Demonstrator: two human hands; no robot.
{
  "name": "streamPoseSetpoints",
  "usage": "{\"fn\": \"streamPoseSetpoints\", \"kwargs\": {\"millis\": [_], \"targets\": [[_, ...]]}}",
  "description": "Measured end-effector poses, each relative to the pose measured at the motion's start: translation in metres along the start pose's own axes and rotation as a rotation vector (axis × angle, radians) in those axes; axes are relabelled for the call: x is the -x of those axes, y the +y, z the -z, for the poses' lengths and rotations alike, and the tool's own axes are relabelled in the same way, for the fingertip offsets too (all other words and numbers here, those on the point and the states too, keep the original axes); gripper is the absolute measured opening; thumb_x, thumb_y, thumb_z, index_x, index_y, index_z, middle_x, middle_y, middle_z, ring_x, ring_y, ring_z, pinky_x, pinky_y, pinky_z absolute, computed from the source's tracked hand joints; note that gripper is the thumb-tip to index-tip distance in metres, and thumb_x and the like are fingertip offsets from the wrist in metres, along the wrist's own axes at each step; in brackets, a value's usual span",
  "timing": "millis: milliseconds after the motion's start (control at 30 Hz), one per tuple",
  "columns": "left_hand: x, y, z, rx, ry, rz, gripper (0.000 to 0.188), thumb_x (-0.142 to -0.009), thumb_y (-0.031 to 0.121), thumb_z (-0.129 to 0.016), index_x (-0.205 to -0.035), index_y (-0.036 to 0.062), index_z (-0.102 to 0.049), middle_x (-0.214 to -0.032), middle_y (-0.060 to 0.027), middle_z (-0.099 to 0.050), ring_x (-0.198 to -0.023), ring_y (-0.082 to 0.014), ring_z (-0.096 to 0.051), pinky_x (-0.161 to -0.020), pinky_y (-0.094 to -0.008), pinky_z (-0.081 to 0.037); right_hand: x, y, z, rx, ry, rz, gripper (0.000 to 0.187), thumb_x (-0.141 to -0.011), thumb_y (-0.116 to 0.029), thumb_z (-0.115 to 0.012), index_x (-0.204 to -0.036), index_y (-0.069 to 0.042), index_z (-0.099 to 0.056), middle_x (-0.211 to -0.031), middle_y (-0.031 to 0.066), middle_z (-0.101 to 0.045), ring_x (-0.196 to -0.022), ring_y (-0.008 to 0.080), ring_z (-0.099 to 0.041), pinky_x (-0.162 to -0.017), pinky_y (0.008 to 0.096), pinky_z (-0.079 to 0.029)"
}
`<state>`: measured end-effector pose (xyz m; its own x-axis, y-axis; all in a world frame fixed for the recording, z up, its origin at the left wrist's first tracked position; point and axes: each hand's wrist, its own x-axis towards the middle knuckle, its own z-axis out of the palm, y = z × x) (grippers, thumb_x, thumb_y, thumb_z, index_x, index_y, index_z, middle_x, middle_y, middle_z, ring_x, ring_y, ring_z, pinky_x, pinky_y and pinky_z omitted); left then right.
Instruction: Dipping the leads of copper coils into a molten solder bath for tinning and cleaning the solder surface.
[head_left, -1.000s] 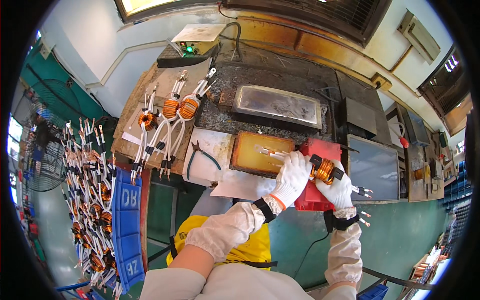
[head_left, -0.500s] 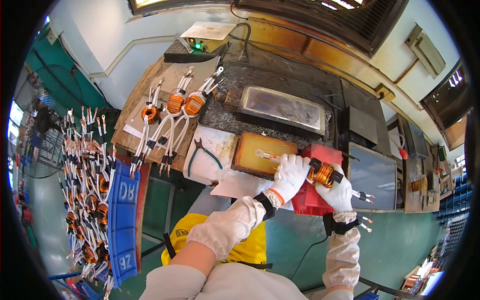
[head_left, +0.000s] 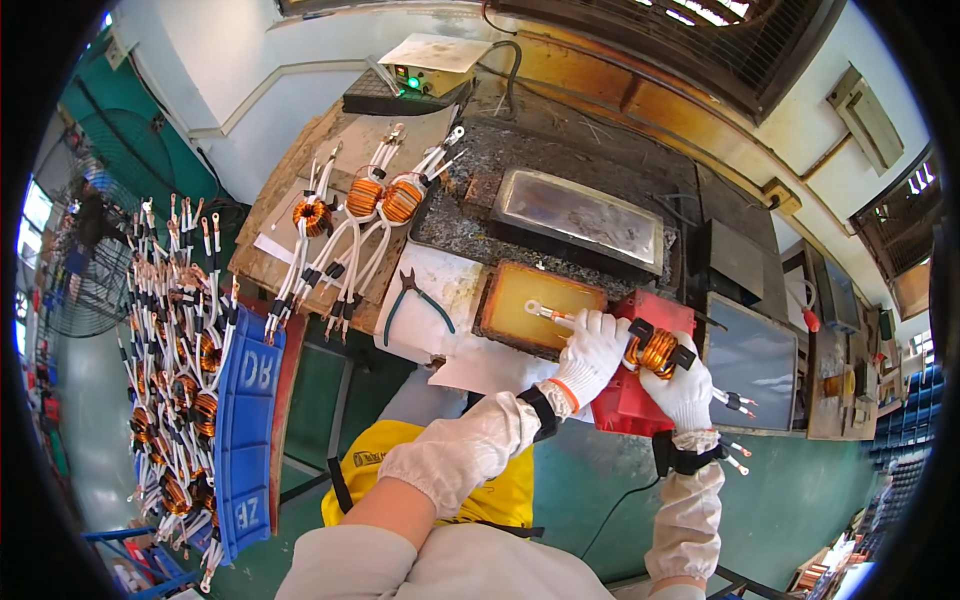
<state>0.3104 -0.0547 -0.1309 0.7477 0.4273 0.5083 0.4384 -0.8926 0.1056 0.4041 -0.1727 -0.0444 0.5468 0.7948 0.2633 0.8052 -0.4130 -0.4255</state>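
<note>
My right hand (head_left: 682, 392), in a white glove, is closed around a copper-wound coil (head_left: 658, 352) with black bands and white leads. Further left, my gloved left hand (head_left: 592, 352) grips the leads at the other side of this coil. Their ring terminals (head_left: 537, 308) stick out from the left fingers above a shallow tray (head_left: 492, 322) of yellowish material; I cannot tell whether they touch it. More lead ends (head_left: 738, 402) hang out past my right hand. Beneath the coil stands a red box (head_left: 622, 402), partly covered by my hands.
Pliers (head_left: 408, 285) lie on paper left of the tray. Several finished-looking coils (head_left: 400, 200) rest on the wooden board. A blue bin (head_left: 246, 440) beside many leaded coils stands at left. Behind the tray sits a metal-topped block (head_left: 580, 220); a grey panel (head_left: 750, 355) is at right.
The whole view has shifted slightly, so the bench appears a little further right. Both hands keep their hold on the coil and its leads.
</note>
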Motion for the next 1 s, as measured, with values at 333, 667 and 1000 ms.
{"fn": "streamPoseSetpoints", "kwargs": {"millis": [333, 667, 1000], "targets": [[0.0006, 0.0016, 0.0013, 0.048, -0.17, 0.039, 0.031, -0.083, 0.016, -0.05, -0.113, 0.0051, -0.053, -0.096, -0.0085, -0.054, -0.098, -0.0255, -0.052, -0.094, -0.0429, -0.039, -0.0013, -0.0015, 0.0007, 0.012, -0.029, -0.022, 0.042, -0.063, -0.021, -0.074, -0.101, -0.011, -0.057, -0.088, 0.0128, -0.064, -0.077, 0.0366, -0.065, -0.064, 0.0408, -0.053], [-0.0008, 0.0014, 0.0002, 0.049, -0.232, 0.042, 0.031, -0.085, 0.016, -0.049, -0.114, 0.0056, -0.053, -0.097, -0.0092, -0.054, -0.101, -0.0264, -0.051, -0.094, -0.0442, -0.04, -0.0032, -0.0023, 0.0018, 0.051, -0.061, -0.068, 0.044, -0.063, -0.023, -0.075, -0.101, -0.01, -0.056, -0.087, 0.0149, -0.065, -0.076, 0.0382, -0.065, -0.064, 0.0421, -0.053], [0.0002, 0.0001, 0.004, 0.04, -0.187, 0.021, 0.03, -0.084, 0.016, -0.05, -0.112, 0.0042, -0.053, -0.096, -0.0098, -0.054, -0.1, -0.0266, -0.051, -0.092, -0.0446, -0.04, -0.0016, 0.0013, -0.0007, 0.041, -0.041, -0.042, 0.045, -0.063, -0.021, -0.074, -0.103, -0.011, -0.056, -0.087, 0.0136, -0.065, -0.077, 0.0376, -0.065, -0.064, 0.0418, -0.053]]}}
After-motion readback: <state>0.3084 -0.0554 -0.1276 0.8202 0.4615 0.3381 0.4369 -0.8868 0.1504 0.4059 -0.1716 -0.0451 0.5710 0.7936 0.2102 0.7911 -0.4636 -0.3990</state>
